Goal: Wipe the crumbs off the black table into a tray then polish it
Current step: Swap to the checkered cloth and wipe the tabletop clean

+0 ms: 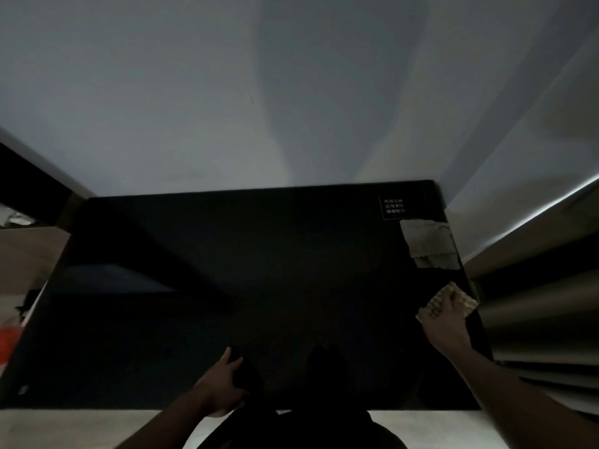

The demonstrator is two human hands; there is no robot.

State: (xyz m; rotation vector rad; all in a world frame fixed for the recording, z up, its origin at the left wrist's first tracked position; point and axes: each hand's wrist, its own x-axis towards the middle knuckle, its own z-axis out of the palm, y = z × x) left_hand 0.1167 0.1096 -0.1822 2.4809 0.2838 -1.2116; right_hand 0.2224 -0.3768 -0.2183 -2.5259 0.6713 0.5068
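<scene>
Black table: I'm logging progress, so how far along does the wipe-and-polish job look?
Done: cannot tell; the table is too dark to show crumbs. In hand: the right hand presses a checked cloth on the table near its right edge, while the left hand holds a dark object at the near edge, possibly the tray. Left: probably polishing; a grey cloth lies untouched at the far right corner.

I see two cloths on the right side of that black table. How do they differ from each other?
The checked cloth is yellowish with a grid pattern; the grey cloth is plain. The checked cloth is bunched under the right hand, which grips it, while the grey cloth lies flat and untouched. The checked cloth sits nearer the person; the grey cloth lies farther back, beside a small label. Both rest by the right edge of the black table.
</scene>
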